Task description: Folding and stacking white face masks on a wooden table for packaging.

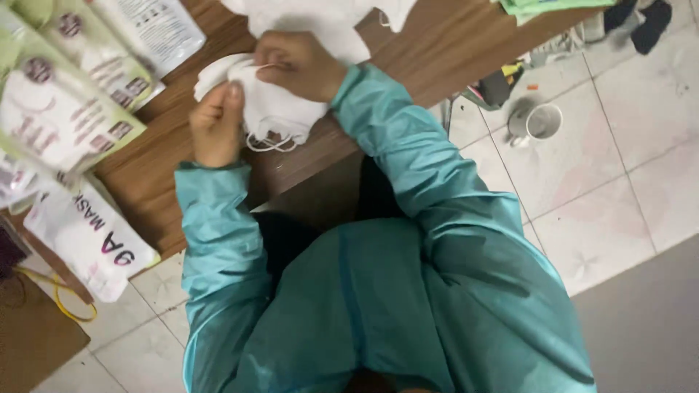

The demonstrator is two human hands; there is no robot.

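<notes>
Both hands, the left hand (216, 127) and right hand (298, 65), close around a stack of white face masks (273, 109) near the tabletop (429, 51) front edge, apparently squaring it; flat packaging pouches (62, 124) lie toward the left edge.

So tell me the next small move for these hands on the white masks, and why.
Probably square up the stack of white masks: both the left hand and right hand grip it above the wooden table, and ear loops dangle loose beneath, so the bundle looks uneven.
</notes>
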